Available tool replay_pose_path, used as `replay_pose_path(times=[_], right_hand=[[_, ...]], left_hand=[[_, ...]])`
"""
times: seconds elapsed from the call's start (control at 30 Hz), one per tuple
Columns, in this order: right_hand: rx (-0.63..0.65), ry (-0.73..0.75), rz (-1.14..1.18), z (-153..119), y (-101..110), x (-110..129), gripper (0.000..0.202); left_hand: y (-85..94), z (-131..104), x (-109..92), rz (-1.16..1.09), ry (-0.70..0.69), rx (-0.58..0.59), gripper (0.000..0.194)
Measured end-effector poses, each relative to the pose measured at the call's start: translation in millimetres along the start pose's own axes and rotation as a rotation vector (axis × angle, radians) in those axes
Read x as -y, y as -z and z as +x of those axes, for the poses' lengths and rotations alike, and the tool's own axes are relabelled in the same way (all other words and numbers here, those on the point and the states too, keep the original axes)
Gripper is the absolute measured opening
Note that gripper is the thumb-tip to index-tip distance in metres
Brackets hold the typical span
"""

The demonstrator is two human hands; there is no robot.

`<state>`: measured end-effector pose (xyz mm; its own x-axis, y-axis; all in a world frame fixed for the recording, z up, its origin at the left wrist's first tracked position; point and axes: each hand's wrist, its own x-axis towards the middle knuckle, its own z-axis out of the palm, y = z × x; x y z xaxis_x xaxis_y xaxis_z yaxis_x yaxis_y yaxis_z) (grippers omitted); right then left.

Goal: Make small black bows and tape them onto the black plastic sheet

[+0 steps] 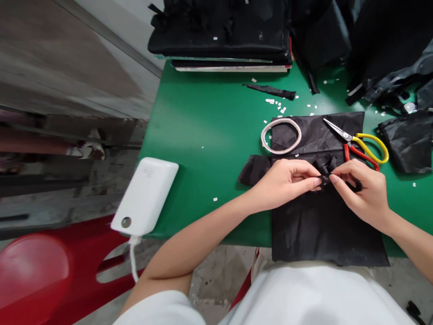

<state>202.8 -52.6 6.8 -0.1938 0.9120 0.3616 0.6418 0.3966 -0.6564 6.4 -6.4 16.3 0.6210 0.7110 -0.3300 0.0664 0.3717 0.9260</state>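
Both hands pinch a thin black strip above a black fabric piece (324, 230) that hangs over the table's near edge. My left hand (291, 183) is closed, thumb and forefinger together on the strip. Close beside it on the right, my right hand (361, 187) pinches the strip's other side. Bunched black fabric lies just beyond the fingertips. Scissors (360, 146) with one yellow and one red handle lie behind my right hand. A white tape ring (298, 140) rests on the cloth behind my left hand.
A white power bank (145, 196) with a cable lies at the green table's (196, 117) left edge. Stacked black bags (219, 31) stand at the back, dark fabric (382, 45) at the back right. A red chair (77, 243) is at the lower left. White scraps dot the table.
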Motion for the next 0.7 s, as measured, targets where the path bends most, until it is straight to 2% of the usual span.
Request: replay_pose_path(times=[0.1, 0.2, 0.33, 0.47, 0.57, 0.7], right_hand=[[-0.013, 0.062, 0.013, 0.5, 1.2, -1.0, 0.012], [0.046, 0.179, 0.115, 1.0, 3.0, 0.0, 0.014], [0.117, 0.267, 0.271, 1.0, 1.5, 4.0, 0.013], [-0.004, 0.208, 0.165, -0.6, -1.6, 4.0, 0.014], [-0.081, 0.198, 0.075, -1.6, -2.2, 1.9, 0.015], [-0.106, 0.186, 0.039, -2.5, -2.2, 2.0, 0.016]], left_hand=[[1.4, 1.0, 0.2, -0.029, -0.04, -0.054, 0.008], [2.2, 1.8, 2.2, -0.021, -0.067, -0.095, 0.009], [-2.6, 0.7, 7.3, 0.159, -0.144, -0.128, 0.011], [-8.6, -1.5, 9.9, 0.399, -0.256, -0.132, 0.014], [-9.5, -2.7, 9.5, 0.458, -0.302, -0.145, 0.016], [-9.5, -4.4, 8.2, 0.479, -0.317, -0.147, 0.015]])
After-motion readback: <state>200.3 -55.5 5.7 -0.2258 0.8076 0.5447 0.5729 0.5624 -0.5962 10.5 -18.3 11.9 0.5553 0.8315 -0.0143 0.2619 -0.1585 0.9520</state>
